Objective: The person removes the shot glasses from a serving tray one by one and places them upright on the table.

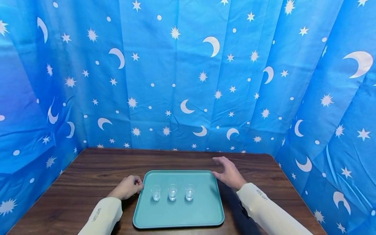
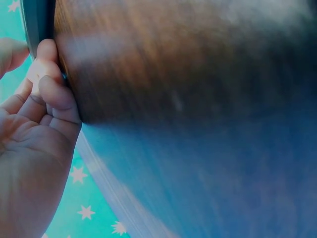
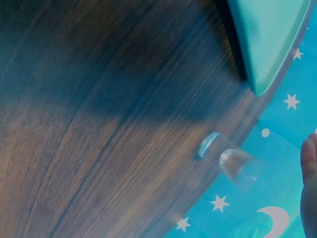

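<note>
A green tray lies on the wooden table, bearing a row of small clear shot glasses: a left one, a middle one and a right one. The left hand pinches the tray's left rim; in the left wrist view, thumb and curled fingers meet at the rim. Close to the tray's far right corner, the right hand has its thumb and fingers spread apart. Another clear glass stands on the table off the tray in the right wrist view, apart from the visible fingers.
The dark wood table extends around the tray. Blue curtains with white stars and moons hang behind the table and along both sides.
</note>
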`<state>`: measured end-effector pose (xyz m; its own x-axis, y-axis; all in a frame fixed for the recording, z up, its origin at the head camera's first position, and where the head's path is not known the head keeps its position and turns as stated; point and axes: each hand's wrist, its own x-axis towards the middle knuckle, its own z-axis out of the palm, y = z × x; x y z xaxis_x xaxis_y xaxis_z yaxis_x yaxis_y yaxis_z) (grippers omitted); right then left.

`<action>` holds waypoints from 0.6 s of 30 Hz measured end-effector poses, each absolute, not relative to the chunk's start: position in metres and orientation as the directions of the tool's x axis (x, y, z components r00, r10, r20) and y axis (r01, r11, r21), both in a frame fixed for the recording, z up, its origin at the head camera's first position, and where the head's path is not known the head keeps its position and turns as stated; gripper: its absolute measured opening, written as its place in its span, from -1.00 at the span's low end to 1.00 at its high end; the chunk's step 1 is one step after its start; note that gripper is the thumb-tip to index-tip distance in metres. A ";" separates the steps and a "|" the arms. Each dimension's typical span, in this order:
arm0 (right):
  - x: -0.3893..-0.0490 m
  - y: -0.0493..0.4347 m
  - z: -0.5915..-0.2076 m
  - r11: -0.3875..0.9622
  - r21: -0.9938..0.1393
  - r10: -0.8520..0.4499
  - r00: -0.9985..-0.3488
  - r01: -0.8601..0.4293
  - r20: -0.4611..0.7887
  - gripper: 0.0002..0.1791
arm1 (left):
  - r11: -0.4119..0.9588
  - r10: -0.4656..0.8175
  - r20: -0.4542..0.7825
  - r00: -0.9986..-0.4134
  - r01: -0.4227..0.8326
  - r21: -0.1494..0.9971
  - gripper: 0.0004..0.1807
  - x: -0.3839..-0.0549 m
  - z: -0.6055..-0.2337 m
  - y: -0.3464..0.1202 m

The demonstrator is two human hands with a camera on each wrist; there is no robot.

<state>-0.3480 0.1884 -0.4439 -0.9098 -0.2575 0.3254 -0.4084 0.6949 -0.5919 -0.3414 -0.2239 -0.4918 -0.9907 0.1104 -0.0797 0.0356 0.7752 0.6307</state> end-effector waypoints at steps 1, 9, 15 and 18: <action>-0.347 0.187 -0.444 0.689 -0.591 -0.268 -0.905 -0.420 0.330 -0.39 | 0.775 0.109 -0.080 -0.991 0.034 0.631 -0.89 -0.341 -0.492 -0.224; -0.341 0.175 -0.441 0.672 -0.568 -0.335 -0.879 -0.474 0.338 -0.41 | 0.774 0.100 -0.087 -0.991 0.023 0.633 -0.89 -0.341 -0.490 -0.223; -0.335 0.167 -0.442 0.647 -0.565 -0.391 -0.859 -0.512 0.330 -0.49 | 0.773 0.098 -0.087 -0.991 0.020 0.633 -0.89 -0.340 -0.490 -0.223; -0.332 0.162 -0.443 0.637 -0.557 -0.420 -0.846 -0.533 0.330 -0.54 | 0.776 0.096 -0.089 -0.991 0.018 0.631 -0.89 -0.340 -0.490 -0.223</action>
